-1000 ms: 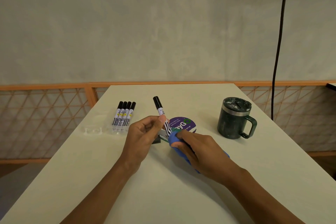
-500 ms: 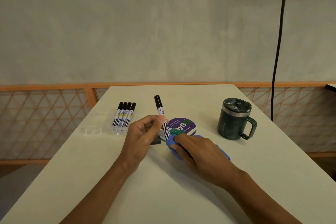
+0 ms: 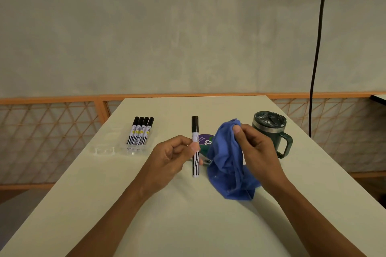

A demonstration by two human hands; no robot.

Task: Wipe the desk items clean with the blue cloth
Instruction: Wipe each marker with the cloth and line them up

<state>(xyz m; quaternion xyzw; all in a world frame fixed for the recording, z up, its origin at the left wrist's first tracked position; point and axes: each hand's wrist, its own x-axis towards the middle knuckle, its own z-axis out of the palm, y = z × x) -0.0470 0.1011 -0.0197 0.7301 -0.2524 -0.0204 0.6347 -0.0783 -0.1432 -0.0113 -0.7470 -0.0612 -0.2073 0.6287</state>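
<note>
Blue cloth (image 3: 226, 158) pinched by right hand (image 3: 258, 148); left hand (image 3: 170, 157) pinches marker (image 3: 195, 133).
Risk: hard wiping could pull marker from pinch.

Counted five black-capped markers in total: a set of four markers (image 3: 140, 131) side by side in one clear plastic tray (image 3: 133, 150), plus one single marker (image 3: 195, 129) apart from that set. Recorded one blue cloth (image 3: 226, 158), one dark green lidded mug (image 3: 268, 131) with one handle, one round purple label (image 3: 203, 139), partly hidden, and one pale table (image 3: 188, 215). Noted two hands, namely one left hand (image 3: 171, 156) and one right hand (image 3: 257, 148), along with one black cable (image 3: 317, 48) on the wall side and one small clear plastic piece (image 3: 104, 150) beside the tray.
</note>
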